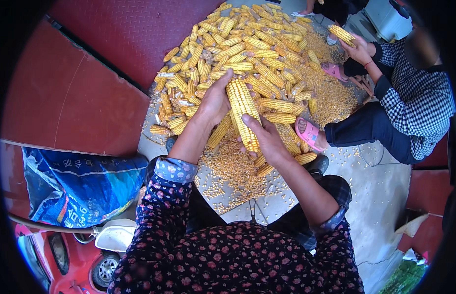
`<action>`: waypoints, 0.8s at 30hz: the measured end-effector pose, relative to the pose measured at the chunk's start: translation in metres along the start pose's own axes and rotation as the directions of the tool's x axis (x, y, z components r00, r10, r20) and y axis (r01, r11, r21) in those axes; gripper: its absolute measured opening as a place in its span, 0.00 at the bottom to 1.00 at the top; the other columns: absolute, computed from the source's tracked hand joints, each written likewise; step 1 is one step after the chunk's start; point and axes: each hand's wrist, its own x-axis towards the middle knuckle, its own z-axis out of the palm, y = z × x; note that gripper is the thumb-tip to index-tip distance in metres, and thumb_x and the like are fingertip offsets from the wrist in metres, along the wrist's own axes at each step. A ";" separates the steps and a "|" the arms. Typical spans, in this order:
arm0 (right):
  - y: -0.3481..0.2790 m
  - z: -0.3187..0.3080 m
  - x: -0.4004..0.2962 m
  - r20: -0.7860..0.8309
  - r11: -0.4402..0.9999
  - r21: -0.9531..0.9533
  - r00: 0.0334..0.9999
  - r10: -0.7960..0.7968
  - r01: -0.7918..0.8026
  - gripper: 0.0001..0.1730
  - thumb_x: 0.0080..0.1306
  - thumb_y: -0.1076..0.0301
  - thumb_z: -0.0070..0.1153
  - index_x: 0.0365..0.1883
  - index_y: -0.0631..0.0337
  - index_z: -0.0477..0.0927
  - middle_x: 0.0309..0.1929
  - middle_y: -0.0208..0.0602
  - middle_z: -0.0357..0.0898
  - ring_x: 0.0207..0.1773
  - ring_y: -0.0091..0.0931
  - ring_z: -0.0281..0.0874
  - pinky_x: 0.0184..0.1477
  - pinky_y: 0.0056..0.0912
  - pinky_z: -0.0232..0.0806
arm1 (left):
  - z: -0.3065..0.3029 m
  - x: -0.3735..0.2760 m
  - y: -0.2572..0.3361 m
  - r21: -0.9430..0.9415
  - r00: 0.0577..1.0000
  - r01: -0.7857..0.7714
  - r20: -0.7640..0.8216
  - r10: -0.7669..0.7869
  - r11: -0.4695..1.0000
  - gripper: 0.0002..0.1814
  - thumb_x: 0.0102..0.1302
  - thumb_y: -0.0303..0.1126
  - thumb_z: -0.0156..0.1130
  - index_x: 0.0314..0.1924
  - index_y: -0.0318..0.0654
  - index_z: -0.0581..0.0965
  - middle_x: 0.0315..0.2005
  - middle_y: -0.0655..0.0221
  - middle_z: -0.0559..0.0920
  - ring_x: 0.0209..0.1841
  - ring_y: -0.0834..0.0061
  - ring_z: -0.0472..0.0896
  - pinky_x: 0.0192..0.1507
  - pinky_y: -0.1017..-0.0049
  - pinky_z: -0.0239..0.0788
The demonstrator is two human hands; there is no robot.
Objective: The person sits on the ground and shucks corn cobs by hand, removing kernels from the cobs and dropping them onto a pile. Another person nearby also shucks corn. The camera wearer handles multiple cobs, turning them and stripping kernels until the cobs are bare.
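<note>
Between my two hands is a dried yellow corn cob (242, 108), its rows of kernels mostly in place along the visible side. My left hand (217, 97) grips its far end, thumb up along the edge. Around its near end my right hand (266, 137) is closed, with the thumb lying on the kernels. Beyond and below them spreads a large heap of corn cobs (246, 47) on the concrete floor. Loose kernels (231, 180) lie scattered between my feet, under the held cob.
At right a seated person (408, 95) in a checked top holds another cob (342, 35); their pink slipper (308, 134) touches the heap's edge. More shelled kernels (330, 95) lie there. On my left are red metal panels (73, 95), a blue woven sack (88, 187) and a red toy car (73, 264).
</note>
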 end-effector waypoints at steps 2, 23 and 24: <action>0.000 -0.002 0.000 -0.008 1.000 0.002 1.000 0.009 -0.009 0.35 0.64 0.43 0.53 0.56 0.64 0.67 0.26 0.36 0.76 0.22 0.21 0.76 0.17 0.18 0.64 | 0.002 -0.001 -0.004 0.046 0.999 -0.046 0.008 0.045 0.998 0.18 0.70 0.44 0.49 0.45 0.34 0.69 0.34 0.55 0.80 0.38 0.62 0.81 0.46 0.65 0.74; 0.016 -0.002 -0.004 -0.049 0.997 0.022 0.996 -0.073 0.074 0.35 0.62 0.40 0.53 0.52 0.65 0.68 0.27 0.38 0.76 0.23 0.23 0.77 0.16 0.20 0.65 | -0.011 0.006 -0.018 0.166 0.997 -0.074 0.005 0.074 0.983 0.18 0.67 0.42 0.55 0.47 0.34 0.69 0.35 0.55 0.80 0.38 0.62 0.81 0.44 0.65 0.75; 0.020 0.001 -0.004 -0.073 0.992 0.007 0.990 -0.122 0.123 0.36 0.62 0.40 0.53 0.52 0.65 0.68 0.27 0.38 0.76 0.23 0.23 0.77 0.16 0.20 0.65 | -0.012 0.008 -0.021 0.182 0.996 -0.063 -0.044 0.072 0.981 0.18 0.67 0.42 0.55 0.47 0.34 0.69 0.34 0.55 0.80 0.38 0.63 0.81 0.44 0.65 0.75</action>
